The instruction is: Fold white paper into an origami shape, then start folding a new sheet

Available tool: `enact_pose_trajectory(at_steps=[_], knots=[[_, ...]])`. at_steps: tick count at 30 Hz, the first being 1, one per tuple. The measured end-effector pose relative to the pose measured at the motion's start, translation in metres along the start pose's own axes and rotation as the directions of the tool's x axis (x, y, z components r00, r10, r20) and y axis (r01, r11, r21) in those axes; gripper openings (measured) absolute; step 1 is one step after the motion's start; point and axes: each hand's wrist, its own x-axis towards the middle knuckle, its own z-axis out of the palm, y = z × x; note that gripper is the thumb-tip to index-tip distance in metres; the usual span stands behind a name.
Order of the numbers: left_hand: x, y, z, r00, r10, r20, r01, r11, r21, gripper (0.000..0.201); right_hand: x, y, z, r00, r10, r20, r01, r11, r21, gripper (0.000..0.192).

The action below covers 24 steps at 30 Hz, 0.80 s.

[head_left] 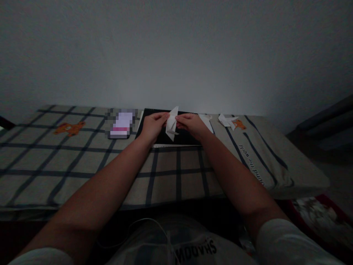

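White paper, folded into a pointed shape (172, 127), is pinched between both hands just above a black pad (165, 138) that lies at twelve o'clock on the checked cloth (82, 162). The left hand (153, 125) closes its fingertips on the fold's nine o'clock edge; the right hand (191, 124) grips the three o'clock edge, fingers narrow and tight on the sheet. Two finished paper figures rest nearby: one (206, 122) touching the pad's three o'clock side, another (227, 121) farther out toward two o'clock. A phone (121, 126) sits at ten o'clock of the pad.

In such dim light, I judge creases hard to see, so a fold could land off its line and skew the points. Pulling the two edges apart too firmly could tear the thin tip. A sweeping right wrist might also knock the near figure off the pad's edge.
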Motion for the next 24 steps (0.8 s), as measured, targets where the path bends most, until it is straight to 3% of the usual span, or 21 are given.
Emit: enact_pose_trajectory(at_steps=[5, 13, 17, 20, 24], knots=[[0.000, -0.003, -0.001, 0.999, -0.003, 0.038, 0.002, 1.000, 0.023, 0.037, 0.000, 0.001, -0.001, 1.000, -0.017, -0.006, 0.017, 1.000, -0.009, 0.020], [-0.004, 0.011, -0.002, 0.998, -0.055, 0.032, 0.050, 0.988, 0.145, 0.023, 0.001, 0.004, -0.003, 1.000, -0.028, -0.003, 0.028, 0.990, -0.142, 0.013], [-0.004, 0.011, -0.002, 0.996, 0.009, 0.091, -0.024, 0.986, 0.165, 0.034, -0.001, 0.001, -0.001, 0.998, -0.045, 0.038, 0.051, 0.986, -0.162, 0.014], [-0.005, 0.010, -0.002, 0.994, 0.089, 0.063, -0.099, 0.976, 0.195, 0.034, -0.003, -0.001, 0.000, 0.998, -0.051, 0.047, 0.057, 0.986, -0.155, 0.014], [-0.006, 0.013, -0.001, 0.994, 0.096, 0.048, -0.104, 0.974, 0.199, 0.033, -0.004, -0.002, 0.003, 0.999, -0.037, 0.029, 0.040, 0.991, -0.131, 0.018]])
